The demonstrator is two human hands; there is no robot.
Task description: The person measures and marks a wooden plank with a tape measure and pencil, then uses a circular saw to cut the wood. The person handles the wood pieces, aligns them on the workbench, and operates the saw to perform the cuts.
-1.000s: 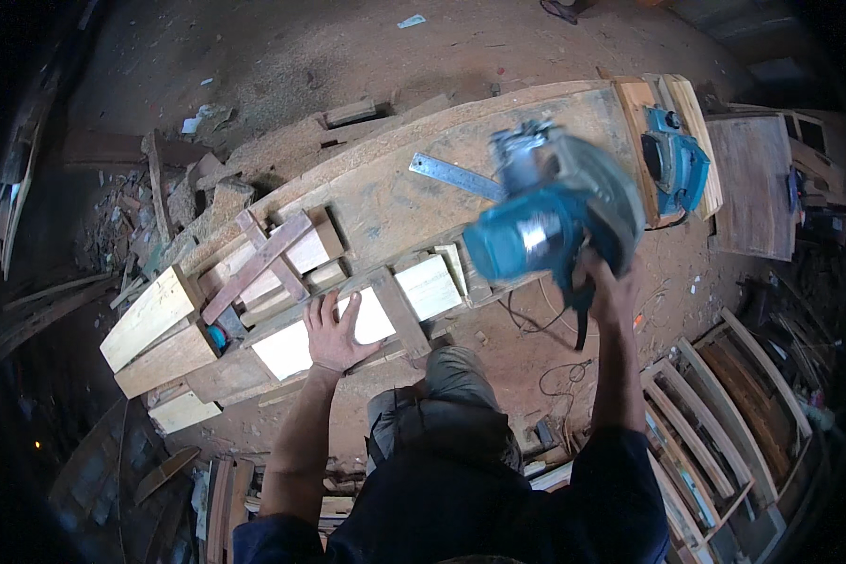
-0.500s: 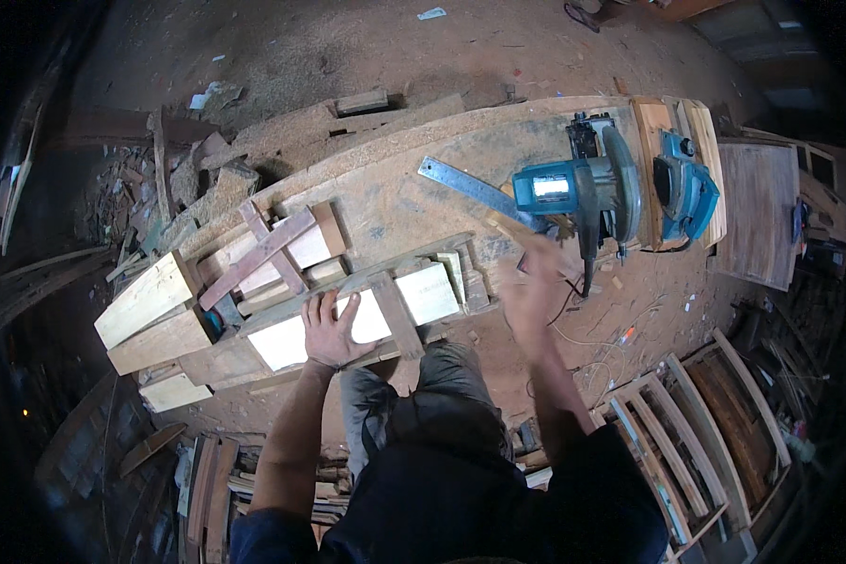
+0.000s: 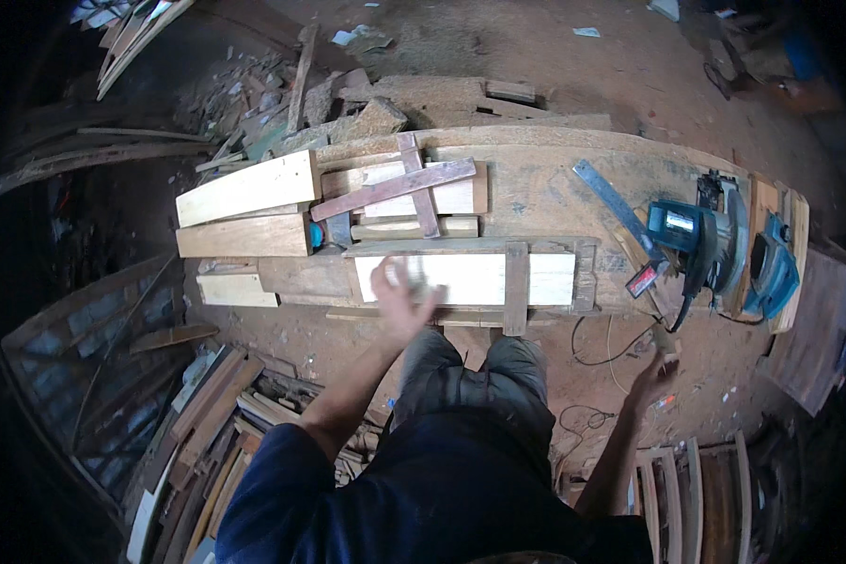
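Observation:
A pale board [image 3: 470, 279] lies lengthwise along the near side of the bench, with a dark wooden crosspiece [image 3: 516, 291] across its right part. Over the board's left part is my left hand [image 3: 404, 303], smeared by motion, its fingers spread and holding nothing. My right hand [image 3: 654, 378] is off the bench's near edge at the right, its fingers curled round a small tan piece of wood [image 3: 665, 340]; its full shape is hidden. Beyond that hand a metal try square [image 3: 613, 199] lies slanted on the bench.
A blue circular saw [image 3: 696, 230] and a blue electric planer [image 3: 773, 273] stand at the bench's right end. Boards [image 3: 244, 188] lie at the left, beside two crossed wooden strips [image 3: 395, 188]. A cord [image 3: 587, 362] trails on the floor; wooden frames [image 3: 696, 493] stand lower right.
The view has turned, so the bench now runs more level. My right hand has moved from beside the saw to off the near edge. My left hand, earlier flat on the board, is now moving.

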